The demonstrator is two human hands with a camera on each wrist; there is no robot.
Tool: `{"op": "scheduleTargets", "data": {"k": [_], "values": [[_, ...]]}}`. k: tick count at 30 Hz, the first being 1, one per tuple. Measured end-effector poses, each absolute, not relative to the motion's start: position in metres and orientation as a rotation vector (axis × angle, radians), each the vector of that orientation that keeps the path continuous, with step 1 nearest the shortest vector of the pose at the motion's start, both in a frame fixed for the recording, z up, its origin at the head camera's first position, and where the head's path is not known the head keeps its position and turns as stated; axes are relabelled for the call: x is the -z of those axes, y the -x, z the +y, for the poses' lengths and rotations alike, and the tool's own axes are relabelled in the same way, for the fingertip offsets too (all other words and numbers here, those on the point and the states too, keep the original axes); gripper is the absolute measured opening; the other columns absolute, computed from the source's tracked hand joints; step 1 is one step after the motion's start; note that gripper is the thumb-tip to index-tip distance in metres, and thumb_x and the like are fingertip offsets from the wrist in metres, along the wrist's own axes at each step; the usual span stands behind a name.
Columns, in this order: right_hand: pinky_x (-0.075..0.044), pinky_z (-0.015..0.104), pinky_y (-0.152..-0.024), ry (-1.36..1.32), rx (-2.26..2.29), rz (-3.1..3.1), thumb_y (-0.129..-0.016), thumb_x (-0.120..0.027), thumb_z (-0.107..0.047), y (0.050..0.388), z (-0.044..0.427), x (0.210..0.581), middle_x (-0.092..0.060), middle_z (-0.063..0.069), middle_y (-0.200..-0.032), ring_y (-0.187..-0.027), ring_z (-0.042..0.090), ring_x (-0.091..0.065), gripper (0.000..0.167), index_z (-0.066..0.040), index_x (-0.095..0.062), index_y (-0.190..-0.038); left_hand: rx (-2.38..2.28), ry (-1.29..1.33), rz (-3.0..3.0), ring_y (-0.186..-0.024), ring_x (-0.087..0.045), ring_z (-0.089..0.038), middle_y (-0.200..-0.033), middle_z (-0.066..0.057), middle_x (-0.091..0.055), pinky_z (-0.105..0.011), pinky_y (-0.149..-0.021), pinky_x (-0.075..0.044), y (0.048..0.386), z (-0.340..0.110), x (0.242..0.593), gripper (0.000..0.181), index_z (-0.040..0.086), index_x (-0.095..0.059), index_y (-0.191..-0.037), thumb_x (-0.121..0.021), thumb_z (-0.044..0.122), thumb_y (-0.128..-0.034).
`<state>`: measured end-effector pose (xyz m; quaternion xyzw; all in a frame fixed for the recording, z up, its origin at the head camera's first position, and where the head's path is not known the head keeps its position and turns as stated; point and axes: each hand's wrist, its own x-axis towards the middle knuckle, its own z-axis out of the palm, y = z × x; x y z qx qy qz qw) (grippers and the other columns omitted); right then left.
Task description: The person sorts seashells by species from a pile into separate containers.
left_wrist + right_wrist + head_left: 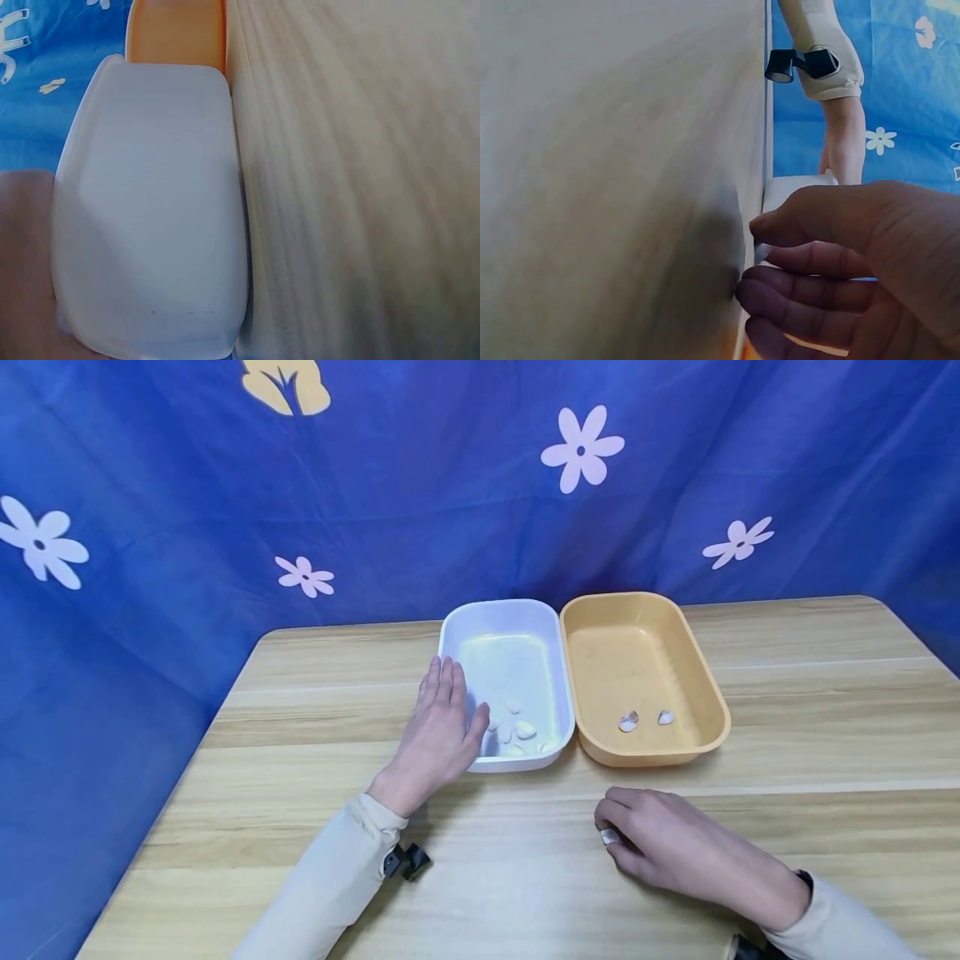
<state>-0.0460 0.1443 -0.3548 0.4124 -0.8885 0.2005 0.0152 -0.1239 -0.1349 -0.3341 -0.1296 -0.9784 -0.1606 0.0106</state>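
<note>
My right hand (675, 847) is low over the table in front of the orange tub (652, 758), pinching a small white seashell (610, 837) between thumb and fingers. In the right wrist view most of that shell (762, 253) is hidden by the fingertips. At the near left corner of the white tub (517, 764), my left hand (433, 727) lies over the rim with its fingers stretched out. Several pale shells (525, 729) are in the near end of the white tub, some partly behind the left thumb. A few shells (665, 717) lie in the orange tub.
Both tubs stand side by side near the back edge of the wooden table (510, 868). A blue curtain (450, 485) with flower prints hangs behind and to the left. A black wrist camera (405, 862) sits under the left sleeve.
</note>
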Motion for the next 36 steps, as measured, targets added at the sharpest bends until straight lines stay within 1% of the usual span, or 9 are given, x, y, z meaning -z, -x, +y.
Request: {"op": "scheduleTargets", "data": {"k": [6, 11, 16, 19, 25, 32, 36], "values": [[-0.04, 0.015, -0.054, -1.291, -0.715, -2.716, -0.084, -0.066, -0.008, 0.047, 0.144, 0.348, -0.048, -0.017, -0.075, -0.064, -0.004, -0.044, 0.014, -0.019, -0.06, -0.083, 0.489, 0.397, -3.064, -0.146, 0.004, -0.036, -0.156, -0.03, -0.007, -0.042, -0.119, -0.001, 0.124, -0.134, 0.334, 0.07, -0.014, -0.014, -0.147, -0.031, 0.037, -0.1024], [-0.044, 0.016, -0.057, -1.323, -0.703, -2.692, -0.085, -0.066, -0.008, 0.049, 0.144, 0.345, -0.054, -0.015, -0.079, -0.068, -0.004, -0.048, 0.009, -0.015, -0.067, -0.09, 0.494, 0.395, -3.062, -0.146, 0.003, -0.036, -0.155, -0.03, -0.008, -0.042, -0.119, -0.001, 0.124, -0.134, 0.334, 0.071, -0.014, -0.015, -0.147, -0.033, 0.037, -0.102], [-0.046, 0.017, -0.058, -1.343, -0.677, -2.672, -0.085, -0.067, -0.009, 0.049, 0.144, 0.344, -0.055, -0.015, -0.08, -0.07, -0.004, -0.049, 0.007, -0.014, -0.069, -0.09, 0.499, 0.382, -3.066, -0.146, 0.003, -0.035, -0.156, -0.03, -0.009, -0.042, -0.12, -0.001, 0.124, -0.135, 0.335, 0.071, -0.014, -0.015, -0.147, -0.032, 0.038, -0.1021], [-0.047, 0.018, -0.058, -1.309, -0.662, -2.654, -0.083, -0.07, -0.01, 0.049, 0.146, 0.34, -0.058, -0.014, -0.081, -0.07, -0.003, -0.051, 0.008, -0.013, -0.07, -0.09, 0.499, 0.385, -3.067, -0.146, 0.004, -0.035, -0.156, -0.03, -0.008, -0.042, -0.12, -0.001, 0.124, -0.135, 0.335, 0.07, -0.014, -0.014, -0.148, -0.033, 0.037, -0.1022], [-0.05, 0.02, -0.061, -1.256, -0.647, -2.599, -0.079, -0.074, -0.01, 0.055, 0.155, 0.333, -0.062, -0.011, -0.087, -0.074, -0.001, -0.055, 0.016, -0.014, -0.071, -0.094, 0.495, 0.398, -3.066, -0.146, 0.003, -0.036, -0.156, -0.03, -0.009, -0.042, -0.12, -0.001, 0.124, -0.135, 0.333, 0.068, -0.014, -0.015, -0.147, -0.034, 0.033, -0.1024], [-0.053, 0.021, -0.065, -1.268, -0.698, -2.537, -0.077, -0.075, -0.007, 0.064, 0.161, 0.325, -0.064, -0.011, -0.091, -0.077, 0.001, -0.06, 0.021, -0.013, -0.071, -0.097, 0.492, 0.392, -3.074, -0.146, 0.005, -0.035, -0.156, -0.029, -0.008, -0.042, -0.12, -0.001, 0.124, -0.135, 0.332, 0.07, -0.013, -0.014, -0.148, -0.032, 0.037, -0.1025], [-0.053, 0.019, -0.065, -1.261, -0.716, -2.508, -0.076, -0.074, -0.006, 0.07, 0.166, 0.319, -0.064, -0.011, -0.089, -0.077, 0.0, -0.06, 0.022, -0.013, -0.071, -0.097, 0.485, 0.402, -3.079, -0.146, 0.005, -0.035, -0.156, -0.029, -0.007, -0.042, -0.119, 0.0, 0.124, -0.134, 0.333, 0.072, -0.013, -0.013, -0.148, -0.031, 0.039, -0.1025]]}}
